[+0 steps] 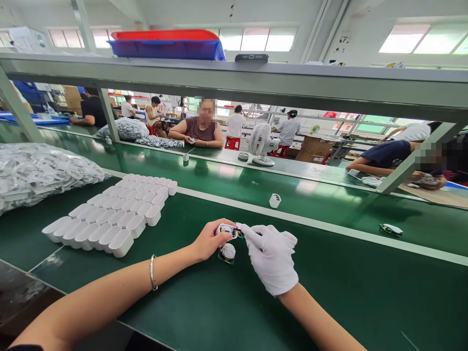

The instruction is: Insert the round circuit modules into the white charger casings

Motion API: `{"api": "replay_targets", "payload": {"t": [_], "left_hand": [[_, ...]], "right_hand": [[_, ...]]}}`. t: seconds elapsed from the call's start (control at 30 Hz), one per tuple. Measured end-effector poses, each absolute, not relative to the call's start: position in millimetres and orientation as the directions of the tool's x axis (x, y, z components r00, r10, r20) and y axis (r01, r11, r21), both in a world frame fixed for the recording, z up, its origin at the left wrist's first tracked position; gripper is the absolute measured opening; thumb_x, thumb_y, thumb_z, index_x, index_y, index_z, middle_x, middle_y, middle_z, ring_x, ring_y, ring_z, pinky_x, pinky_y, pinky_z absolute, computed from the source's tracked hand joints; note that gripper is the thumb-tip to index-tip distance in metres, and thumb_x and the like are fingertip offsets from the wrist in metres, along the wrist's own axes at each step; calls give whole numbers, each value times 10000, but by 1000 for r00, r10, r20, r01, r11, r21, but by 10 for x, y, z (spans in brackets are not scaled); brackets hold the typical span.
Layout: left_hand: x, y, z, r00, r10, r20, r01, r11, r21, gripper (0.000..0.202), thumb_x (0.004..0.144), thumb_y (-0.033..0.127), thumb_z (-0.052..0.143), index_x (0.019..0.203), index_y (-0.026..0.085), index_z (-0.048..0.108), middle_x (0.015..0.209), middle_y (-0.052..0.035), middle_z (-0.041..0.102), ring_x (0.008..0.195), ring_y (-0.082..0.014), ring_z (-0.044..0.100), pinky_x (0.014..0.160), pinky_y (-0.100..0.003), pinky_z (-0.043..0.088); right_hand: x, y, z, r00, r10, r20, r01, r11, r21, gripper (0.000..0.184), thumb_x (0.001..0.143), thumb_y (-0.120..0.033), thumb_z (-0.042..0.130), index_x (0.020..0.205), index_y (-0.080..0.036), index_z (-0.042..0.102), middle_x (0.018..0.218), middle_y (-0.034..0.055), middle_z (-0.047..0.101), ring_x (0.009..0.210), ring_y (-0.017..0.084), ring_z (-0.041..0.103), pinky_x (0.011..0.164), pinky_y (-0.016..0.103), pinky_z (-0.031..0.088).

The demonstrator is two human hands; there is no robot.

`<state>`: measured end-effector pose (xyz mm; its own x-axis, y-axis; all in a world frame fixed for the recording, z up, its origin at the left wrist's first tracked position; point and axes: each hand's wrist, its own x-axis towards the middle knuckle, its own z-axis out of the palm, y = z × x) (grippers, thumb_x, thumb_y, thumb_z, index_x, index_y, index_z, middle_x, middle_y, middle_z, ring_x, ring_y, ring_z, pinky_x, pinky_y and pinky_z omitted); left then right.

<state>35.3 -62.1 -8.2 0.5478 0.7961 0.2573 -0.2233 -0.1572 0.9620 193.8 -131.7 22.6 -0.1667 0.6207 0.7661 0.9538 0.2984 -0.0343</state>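
My bare left hand (210,241), with a bangle on its wrist, is closed around a small white oval plastic housing (223,228). Its open side shows black and yellow parts inside. My right hand (272,258) wears a white glove, and its fingertips pinch a small circuit board (240,234) at the housing's right end. How far the board sits within the housing is hidden by the fingers. Just below, on the green work surface, lies another circuit board with a white rounded part (228,251) on top.
Rows of white oval housings (122,241) stand at left beside a clear bag of white parts (44,170). One housing (275,200) and a board assembly (391,229) lie beyond the white strip (314,223). A shelf beam (234,80) crosses above; co-workers sit opposite near a fan (260,141).
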Motion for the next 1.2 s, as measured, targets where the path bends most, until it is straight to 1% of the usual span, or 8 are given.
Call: {"api": "replay_targets", "payload": {"t": [0.2, 0.37, 0.53, 0.77, 0.9, 0.97, 1.1, 1.2], "left_hand": [[357, -610, -84, 536, 801, 267, -228, -167, 959, 287, 702, 287, 563, 916, 100, 601, 535, 52, 431, 445, -69, 362, 454, -202, 294], [359, -613, -83, 535, 800, 271, -228, -172, 958, 278, 706, 303, 570, 894, 102, 605, 565, 39, 456, 447, -64, 360, 456, -203, 284], [364, -627, -59, 527, 805, 272, -240, -166, 957, 274, 705, 311, 566, 882, 105, 599, 564, 41, 452, 446, -62, 352, 453, -201, 276], [362, -638, -61, 557, 790, 257, -227, -152, 962, 276, 710, 314, 573, 893, 109, 598, 586, 37, 457, 455, -62, 353, 457, -203, 289], [358, -638, -66, 556, 789, 261, -231, -155, 961, 271, 714, 304, 571, 896, 106, 600, 579, 42, 442, 451, -60, 351, 454, -198, 291], [358, -634, -69, 555, 788, 265, -239, -153, 959, 265, 716, 295, 570, 900, 106, 596, 584, 41, 445, 451, -60, 355, 453, -196, 292], [359, -628, -77, 558, 787, 262, -233, -154, 960, 255, 719, 286, 569, 900, 108, 595, 604, 34, 463, 456, -60, 362, 457, -197, 300], [360, -627, -83, 565, 781, 268, -225, -167, 960, 264, 720, 298, 571, 898, 106, 599, 597, 37, 454, 459, -61, 360, 460, -198, 296]], "right_hand": [[1944, -1296, 185, -152, 581, 799, 946, 319, -52, 272, 803, -117, 532, 962, -272, 689, 732, -34, 686, 575, 98, 500, 629, 327, 186], [1916, -1311, 221, -160, 620, 768, 950, 308, -51, 249, 774, -105, 556, 914, -263, 687, 718, -45, 684, 587, 98, 506, 629, 327, 185], [1931, -1322, 221, -155, 605, 781, 954, 298, -42, 273, 802, -126, 543, 973, -281, 689, 734, -34, 684, 567, 90, 495, 624, 330, 186], [1904, -1324, 221, -151, 645, 749, 956, 289, -56, 291, 806, -115, 529, 965, -293, 695, 731, -34, 677, 595, 101, 506, 636, 335, 195], [1918, -1331, 223, -146, 621, 770, 955, 290, -53, 267, 829, -147, 534, 978, -301, 693, 737, -35, 677, 608, 100, 517, 645, 336, 201], [1921, -1332, 224, -135, 609, 781, 955, 289, -60, 259, 831, -145, 530, 965, -293, 694, 738, -35, 679, 595, 96, 508, 643, 335, 198], [1903, -1331, 233, -139, 641, 755, 952, 297, -77, 259, 811, -118, 523, 928, -274, 693, 721, -38, 679, 588, 97, 499, 632, 332, 186], [1895, -1333, 241, -139, 638, 757, 949, 304, -83, 247, 803, -120, 531, 921, -268, 689, 713, -45, 680, 592, 98, 504, 633, 331, 186]]}}
